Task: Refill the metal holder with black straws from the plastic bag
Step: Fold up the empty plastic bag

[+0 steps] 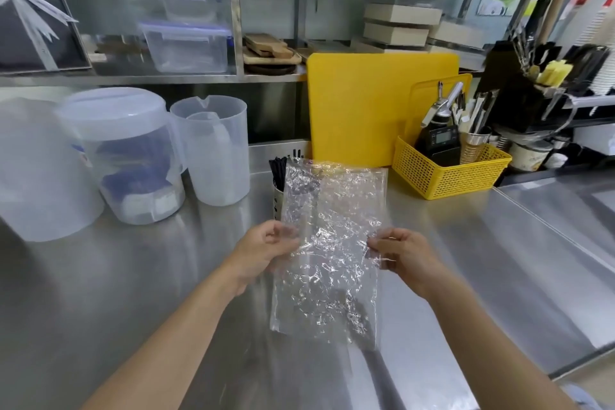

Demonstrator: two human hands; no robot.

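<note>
A: Where was everything placed at that moment?

B: A crinkled clear plastic bag was held up flat at the centre of the frame. Its left edge was pinched by the left hand and its right edge by the right hand, each closed on the film. No straws could be made out inside it, so it was judged to be emptied. Behind its upper left corner, a small perforated metal holder was seen standing on the steel counter, with thin black straws rising from it.

A: What step was judged to be in hand?

B: The refill was taken as all but done. Only the empty bag was left to be dealt with.

A: How could that be done well?

B: The bag should be kept clear of the straw tips, since the holder stood just behind it and looked light enough to be tipped over. The film could be flattened or folded in front of the holder, then carried away from the yellow mesh basket at the right.
</note>
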